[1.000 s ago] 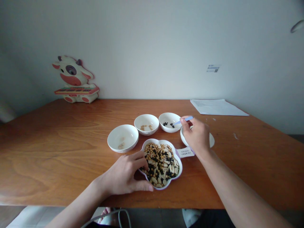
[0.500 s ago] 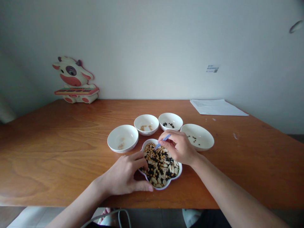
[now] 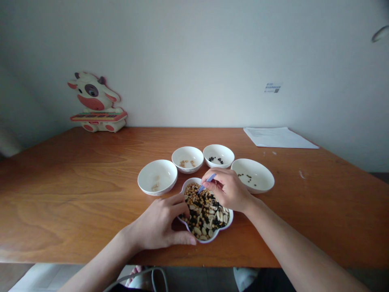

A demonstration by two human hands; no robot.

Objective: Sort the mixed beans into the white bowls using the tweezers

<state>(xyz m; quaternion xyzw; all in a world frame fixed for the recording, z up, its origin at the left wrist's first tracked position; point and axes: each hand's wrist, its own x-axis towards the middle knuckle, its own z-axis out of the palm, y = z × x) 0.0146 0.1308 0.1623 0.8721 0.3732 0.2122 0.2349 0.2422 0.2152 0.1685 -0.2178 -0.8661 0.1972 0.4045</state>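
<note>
A scalloped dish [image 3: 232, 221] with a pale rim holds a mix of yellow beans, black beans and pale peanut halves. My left hand [image 3: 162, 221] grips its left edge, fingers over the rim and thumb along the near outer side. Between the thumb and fingers of my right hand [image 3: 229, 188] is a pair of light purple tweezers [image 3: 207, 182]. Their tips point down into the beans at the dish's upper left; whether a bean is pinched there is too small to tell. My right hand covers the dish's upper right part.
Beyond the dish, white bowls stand in an arc: one with pale pieces [image 3: 157, 170], one with yellowish beans [image 3: 187, 154], one with black beans [image 3: 219, 151] and one with small brownish beans [image 3: 263, 174]. A toy cow [image 3: 97, 103] and papers [image 3: 278, 138] are at the back.
The tweezers in my right hand tilt slightly steeper, and that hand has shifted a little down and left. My left hand keeps its place on the dish.
</note>
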